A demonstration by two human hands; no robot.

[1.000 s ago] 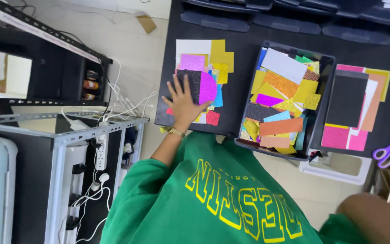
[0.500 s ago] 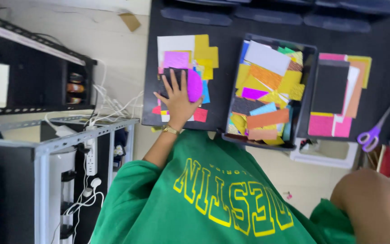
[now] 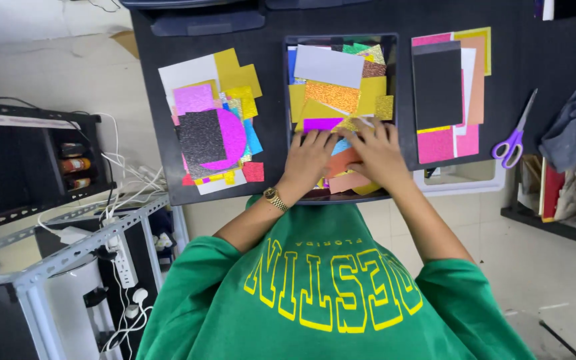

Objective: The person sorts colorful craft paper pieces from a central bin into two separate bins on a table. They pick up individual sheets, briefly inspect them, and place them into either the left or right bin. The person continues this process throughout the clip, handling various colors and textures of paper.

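Since half a second ago the left hand (image 3: 309, 159) has left the pile of glittery and plain coloured paper pieces (image 3: 213, 130) on the left of the black tabletop (image 3: 271, 93) and now lies in the shallow black rectangular tray (image 3: 287, 100) at the middle, where the right hand (image 3: 380, 155) has joined it. Both hands rest palm down, side by side, on the loose sheets in the tray's near half, fingers spread fairly wide and flat; whether any fingertip pinches a sheet cannot be told. Between and under them lies a salmon-orange paper sheet (image 3: 345, 172), tilted, its lower edge reaching the tray's near rim. Farther in the tray lie an orange glitter sheet (image 3: 332, 95), a plain grey-white sheet (image 3: 329, 66), yellow pieces and a magenta strip, overlapping loosely. A gold wristwatch (image 3: 275, 199) sits on the left wrist. On the left pile a black glitter square (image 3: 201, 137) lies over a magenta disc. To the right of the tray lies a neater stack topped by a black rectangular sheet (image 3: 437, 83), and beyond it purple-handled scissors (image 3: 514, 137).
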